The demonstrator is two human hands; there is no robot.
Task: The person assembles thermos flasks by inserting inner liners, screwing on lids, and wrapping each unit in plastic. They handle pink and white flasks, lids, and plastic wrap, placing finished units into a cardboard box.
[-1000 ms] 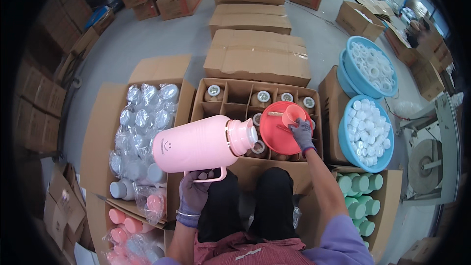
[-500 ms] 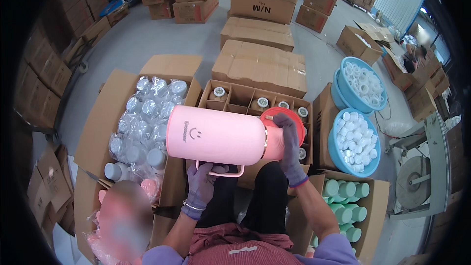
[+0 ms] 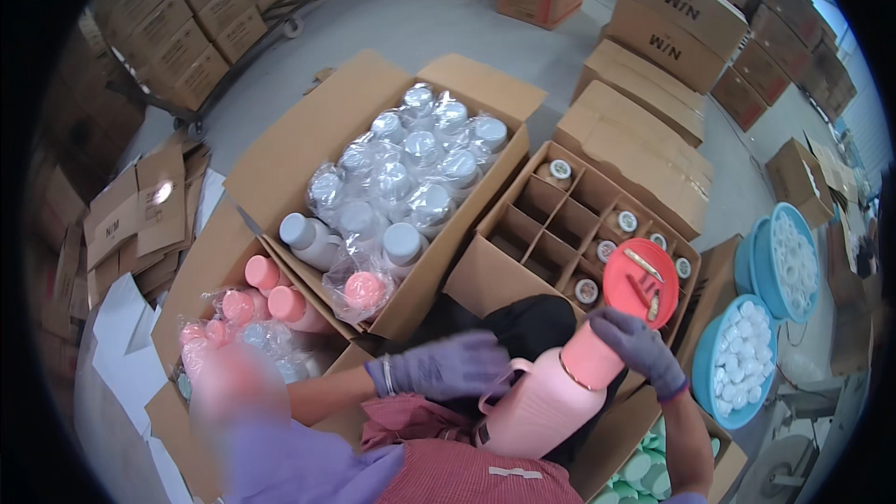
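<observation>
A pink thermos jug [image 3: 546, 401] with a handle leans across my lap, tilted, its lid end up toward the right. My right hand [image 3: 639, 345], in a grey-purple glove, is wrapped round its pink lid [image 3: 595, 352]. My gloved left hand [image 3: 448, 366] is off the jug, just left of the handle, its fingers stretched out and slightly blurred, with nothing seen in it. Right beyond the lid, a round red tray [image 3: 644, 266] with several small slim items rests on a divided carton [image 3: 485, 266]. Several bottles with white caps [image 3: 560, 169] stand in that carton's cells.
An open carton [image 3: 271, 154] holds white bottles in clear plastic. Pink-capped bottles [image 3: 264, 273] fill a box at lower left. Blue basins [image 3: 719, 355] of white caps and rings stand at right. Green bottles [image 3: 644, 467] sit in a box at lower right. Stacked cartons [image 3: 653, 47] rise behind.
The view has turned left. The jug has gone from lying level to tilted on my lap. My left hand has let go of its handle; the right stays on the lid.
</observation>
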